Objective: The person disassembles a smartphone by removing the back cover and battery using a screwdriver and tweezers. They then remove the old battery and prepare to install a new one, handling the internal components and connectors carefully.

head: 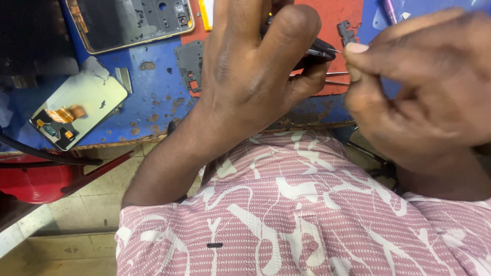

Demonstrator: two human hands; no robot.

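Note:
My left hand [255, 66] is raised over the bench with its back to the camera, its fingers closed around a dark, pointed tool [319, 50]. My right hand [424, 87] is close beside it on the right, thumb and forefinger pinched right at the tool's tip. Thin silver tweezers [335, 77] run from under my left hand to my right thumb. What lies between the fingertips is too small to make out.
A blue bench [153, 97] carries a red mat [327, 18], an open phone frame [133, 20], a display panel with an orange flex cable [76, 110], a black plastic cover [190, 66] and a small black bracket [347, 31]. A red stool [36, 181] stands lower left.

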